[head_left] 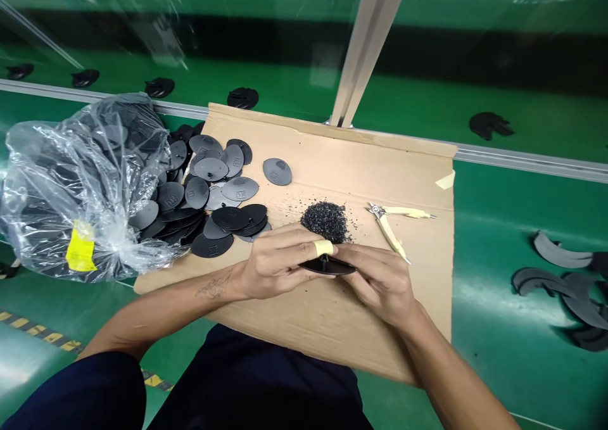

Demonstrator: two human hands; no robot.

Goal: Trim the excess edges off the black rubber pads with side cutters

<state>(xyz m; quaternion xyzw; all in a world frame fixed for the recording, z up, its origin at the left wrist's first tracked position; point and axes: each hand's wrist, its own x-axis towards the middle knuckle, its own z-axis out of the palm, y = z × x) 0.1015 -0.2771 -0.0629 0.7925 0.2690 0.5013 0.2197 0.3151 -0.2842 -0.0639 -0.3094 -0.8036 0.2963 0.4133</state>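
Hands paired over one oval black plastic plate [327, 267], low centre of the cardboard sheet.
Left hand [280, 262]: fingers together, clamped on the plate's left end, yellow tape [323, 247] wrapping one finger; right hand [380, 278]: fingers curled, pinching the right end; wrists bent inward, forearms angled in from both sides. Just beyond, a heap of coarse, glossy black granules [325, 221]; right of it, metal nippers [380, 213], pale-sleeved handles spread. Beneath, a creased tan cardboard sheet [294, 328]. Left, overlapping matte pointed-oval plates [211, 167] beside a crinkled clear plastic bag [85, 183], yellow label [80, 249].
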